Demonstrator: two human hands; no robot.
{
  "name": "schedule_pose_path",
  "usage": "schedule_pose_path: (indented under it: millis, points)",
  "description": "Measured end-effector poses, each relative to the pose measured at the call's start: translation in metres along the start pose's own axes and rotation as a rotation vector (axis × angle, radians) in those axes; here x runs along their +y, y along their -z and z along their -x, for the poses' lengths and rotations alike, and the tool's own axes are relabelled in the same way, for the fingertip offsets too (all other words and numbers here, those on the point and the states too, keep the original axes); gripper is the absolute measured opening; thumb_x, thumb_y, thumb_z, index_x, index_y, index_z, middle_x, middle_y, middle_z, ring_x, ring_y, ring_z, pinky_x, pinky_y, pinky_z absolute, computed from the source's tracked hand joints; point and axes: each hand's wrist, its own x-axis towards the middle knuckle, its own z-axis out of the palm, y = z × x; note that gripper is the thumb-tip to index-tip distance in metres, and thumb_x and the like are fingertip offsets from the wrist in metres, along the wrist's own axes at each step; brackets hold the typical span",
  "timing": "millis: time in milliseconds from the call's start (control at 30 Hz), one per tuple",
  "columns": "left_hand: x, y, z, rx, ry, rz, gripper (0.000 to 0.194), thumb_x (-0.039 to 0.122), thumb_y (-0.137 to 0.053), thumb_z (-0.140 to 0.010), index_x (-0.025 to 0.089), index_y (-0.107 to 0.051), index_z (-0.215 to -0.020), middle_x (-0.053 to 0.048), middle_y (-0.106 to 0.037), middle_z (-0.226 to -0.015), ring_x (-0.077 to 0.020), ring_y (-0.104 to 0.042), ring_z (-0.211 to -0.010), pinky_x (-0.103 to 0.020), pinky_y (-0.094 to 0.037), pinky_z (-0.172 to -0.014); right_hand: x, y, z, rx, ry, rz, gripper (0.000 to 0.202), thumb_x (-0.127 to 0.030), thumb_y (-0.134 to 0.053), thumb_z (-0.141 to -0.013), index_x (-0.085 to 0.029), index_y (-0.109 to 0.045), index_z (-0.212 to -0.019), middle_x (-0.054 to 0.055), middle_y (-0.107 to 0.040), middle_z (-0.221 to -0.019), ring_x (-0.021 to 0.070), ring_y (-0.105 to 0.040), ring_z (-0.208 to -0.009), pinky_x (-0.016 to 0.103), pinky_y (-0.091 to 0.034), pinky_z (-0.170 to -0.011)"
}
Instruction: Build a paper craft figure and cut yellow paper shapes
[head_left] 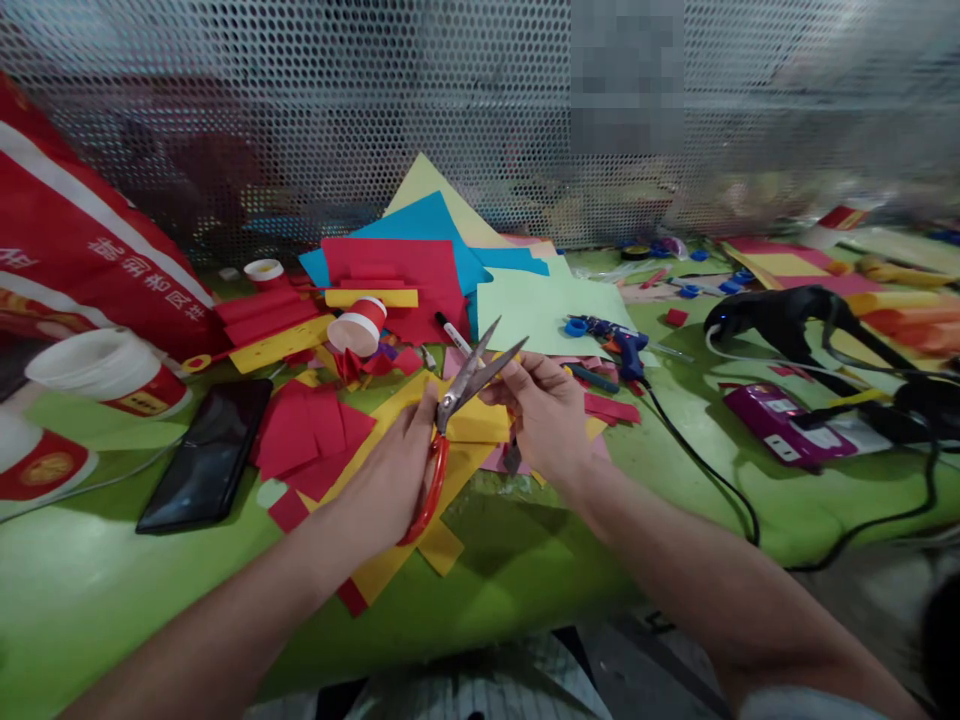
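My left hand (pixel 386 480) is closed around a pair of scissors (pixel 448 405) with red-orange handles, their blades spread apart and pointing up and right. A piece of yellow paper (pixel 484 424) is pinched in my right hand (pixel 551 410), close to the blades; the fingertips partly hide its edge. Beneath both hands lie larger yellow sheets (pixel 457 490) and strips. Red paper pieces (pixel 307 435) are heaped to the left. A white marker (pixel 453 334) with a black end rests just behind the scissors.
Behind stand stacked coloured sheets (pixel 555 305) and a red-and-white paper cup (pixel 358 327). A phone (pixel 206 455) and more cups (pixel 112 370) lie left, by a red bag (pixel 82 230). To the right are a blue glue gun (pixel 628 352), a purple power strip (pixel 787 425) and black cables.
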Motion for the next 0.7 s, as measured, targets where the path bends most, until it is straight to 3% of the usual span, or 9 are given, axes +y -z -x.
schedule_pose_path:
  millis: [167,333,533,700]
  points:
    - [0.0059,0.0032,-0.0012,-0.091,0.041,0.001,0.071,0.01,-0.038,-0.075,0.006,-0.014,-0.142,-0.023,-0.046,-0.129,-0.0283,-0.048,-0.119,-0.044,-0.042,-0.096,0.0031,0.0003,0.0025,-0.065,0.036,0.007,0.016,-0.035,-0.069,-0.068,-0.02,-0.063,-0.071,-0.004,-0.063,-0.059,0.0082,-0.057,-0.048,0.023,-0.051,-0.051]
    - [0.0015,-0.003,-0.0015,-0.056,0.008,0.014,0.067,0.014,-0.035,-0.079,0.012,-0.013,-0.143,-0.019,-0.045,-0.131,-0.0269,-0.048,-0.118,-0.045,-0.041,-0.096,0.0051,-0.0006,0.0046,-0.097,0.019,0.037,0.018,-0.037,-0.07,-0.068,-0.021,-0.063,-0.07,-0.003,-0.065,-0.062,0.0089,-0.059,-0.049,0.024,-0.052,-0.052]
    - [-0.0016,-0.006,-0.0012,-0.012,-0.033,0.014,0.069,0.014,-0.035,-0.08,0.008,-0.01,-0.143,-0.024,-0.043,-0.133,-0.0295,-0.047,-0.121,-0.049,-0.041,-0.096,0.0041,-0.0032,0.0072,-0.106,0.014,0.063,0.019,-0.04,-0.071,-0.065,-0.022,-0.064,-0.067,-0.004,-0.064,-0.06,0.0081,-0.058,-0.047,0.023,-0.052,-0.051]
    - [0.0014,-0.0018,-0.001,-0.043,-0.031,-0.002,0.069,0.012,-0.036,-0.079,0.006,-0.011,-0.143,-0.025,-0.042,-0.134,-0.03,-0.046,-0.121,-0.049,-0.04,-0.097,0.0044,-0.0027,0.0074,-0.101,0.017,0.11,0.021,-0.041,-0.071,-0.064,-0.022,-0.064,-0.068,-0.003,-0.064,-0.061,0.0099,-0.06,-0.051,0.024,-0.052,-0.051]
